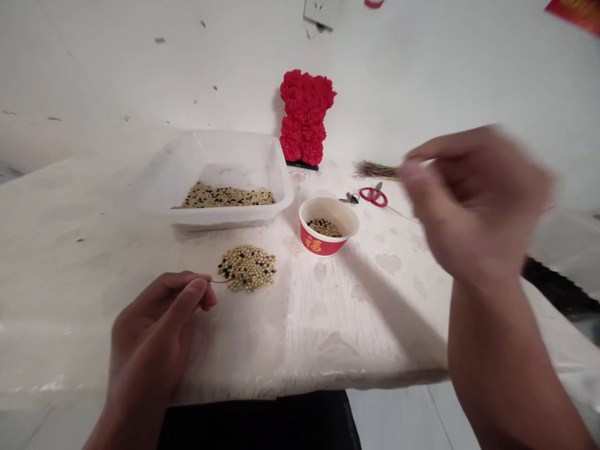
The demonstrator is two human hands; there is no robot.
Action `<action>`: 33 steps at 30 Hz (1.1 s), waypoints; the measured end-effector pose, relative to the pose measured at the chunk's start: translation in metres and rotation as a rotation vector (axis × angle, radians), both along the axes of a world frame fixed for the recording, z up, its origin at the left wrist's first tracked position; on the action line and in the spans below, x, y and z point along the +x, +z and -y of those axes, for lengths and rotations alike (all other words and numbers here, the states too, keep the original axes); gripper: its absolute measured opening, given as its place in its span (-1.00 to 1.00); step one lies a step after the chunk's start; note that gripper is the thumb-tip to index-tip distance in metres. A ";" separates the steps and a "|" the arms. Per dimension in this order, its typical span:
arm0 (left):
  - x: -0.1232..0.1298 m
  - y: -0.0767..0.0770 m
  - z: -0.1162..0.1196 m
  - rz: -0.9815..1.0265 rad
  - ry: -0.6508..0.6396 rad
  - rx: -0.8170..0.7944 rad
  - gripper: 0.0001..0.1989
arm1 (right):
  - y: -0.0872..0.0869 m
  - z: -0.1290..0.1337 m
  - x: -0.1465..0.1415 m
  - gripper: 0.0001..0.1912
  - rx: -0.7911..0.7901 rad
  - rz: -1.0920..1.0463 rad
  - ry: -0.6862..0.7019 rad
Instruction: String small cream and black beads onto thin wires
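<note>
Wire: a thin wire (220,281) is running almost level from the left fingertips rightward, and its far end is meeting the left edge of the beaded patch.
Beaded patch: a flat, roughly round patch of pale and dark beads (247,269) is lying on the table, serving as the landmark here.
Left hand: the left hand (159,319) is sitting just left of the patch and is the nearer hand.
Left fingers: the thumb and fingertips (197,290) are pinching the wire.
Right hand: the right hand (473,200) is hanging well to the right of the patch, blurred, with its fingers bunched; I cannot tell whether they are grasping anything.
Bowl: a red-and-white paper bowl (319,244) holding beads is standing up and to the right of the patch.
Tub: a clear plastic tub (225,219) holding more beads is resting beyond the patch.
Scissors: red-handled scissors (374,197) are lying beyond the bowl, relative to the patch.
Wire bundle: a bundle of coloured wires (375,170) is lying just beyond the scissors.
</note>
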State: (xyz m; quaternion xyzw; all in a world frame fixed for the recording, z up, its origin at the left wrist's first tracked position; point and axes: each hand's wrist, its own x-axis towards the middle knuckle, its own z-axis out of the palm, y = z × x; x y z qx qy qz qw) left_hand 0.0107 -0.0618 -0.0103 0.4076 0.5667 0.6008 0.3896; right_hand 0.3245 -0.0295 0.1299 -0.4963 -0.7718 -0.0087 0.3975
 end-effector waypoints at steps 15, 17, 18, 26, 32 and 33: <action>-0.007 -0.005 -0.004 -0.423 -0.317 0.063 -0.75 | -0.108 -0.007 -0.086 -0.70 -0.680 -0.006 0.539; -0.004 -0.004 -0.003 -0.405 -0.317 0.070 -0.80 | -0.114 -0.008 -0.090 -0.65 -0.682 -0.032 0.565; -0.002 -0.004 -0.002 -0.399 -0.322 0.074 -0.82 | -0.117 -0.007 -0.090 -0.63 -0.681 -0.061 0.567; -0.009 0.000 0.001 -0.778 -0.112 0.179 -0.86 | -0.132 0.000 -0.079 -0.67 -0.661 -0.290 0.557; -0.031 -0.001 -0.018 -1.231 -0.163 0.040 -0.73 | -0.140 0.002 -0.081 -0.64 -0.633 -0.273 0.552; -0.031 -0.002 -0.021 -1.247 -0.179 0.016 -0.73 | -0.140 0.002 -0.081 -0.64 -0.634 -0.277 0.552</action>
